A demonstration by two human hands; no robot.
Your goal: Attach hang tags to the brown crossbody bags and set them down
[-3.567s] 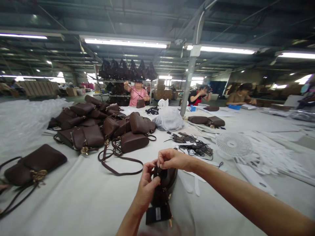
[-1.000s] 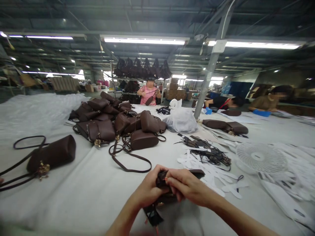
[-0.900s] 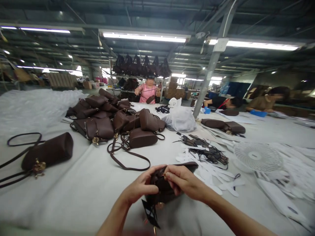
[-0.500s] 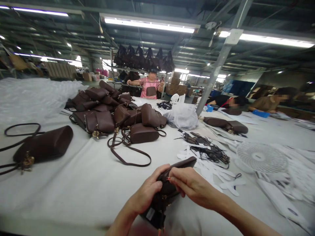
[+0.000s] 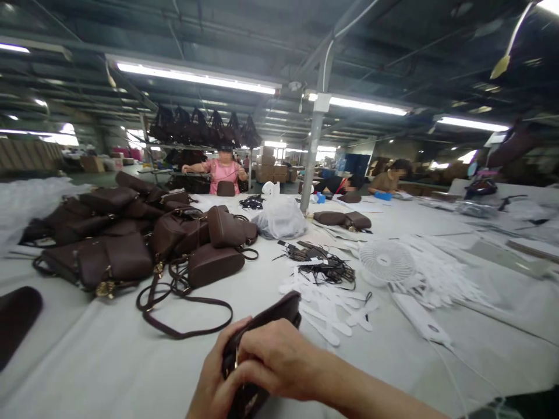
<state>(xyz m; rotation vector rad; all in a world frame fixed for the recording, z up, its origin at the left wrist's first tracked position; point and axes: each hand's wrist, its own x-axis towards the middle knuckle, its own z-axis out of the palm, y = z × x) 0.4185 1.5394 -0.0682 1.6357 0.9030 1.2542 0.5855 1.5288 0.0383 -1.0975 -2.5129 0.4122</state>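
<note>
A dark brown bag [image 5: 279, 307] is tilted over the near edge of the pale table. Wrapped round its left side is my left hand [image 5: 218, 369], gripping it. My right hand [image 5: 275, 355] lies over the bag's opening, fingers bent and pinched near a gold-coloured metal part [image 5: 236, 356]; what exactly the fingertips hold is hidden. The lower part of the bag is partly covered by my hands.
A pile of brown bags [image 5: 113, 250] fills the left, with a looped strap [image 5: 187, 334] in front. Dark tags [image 5: 323, 262], white strips [image 5: 323, 314], a white fan [image 5: 386, 262] and a plastic bag [image 5: 282, 218] lie right. A person [image 5: 225, 171] stands beyond.
The view has turned right, so the pile and table items appear further left. My right hand has moved down along the bag, toward the gold-coloured part near my left hand.
</note>
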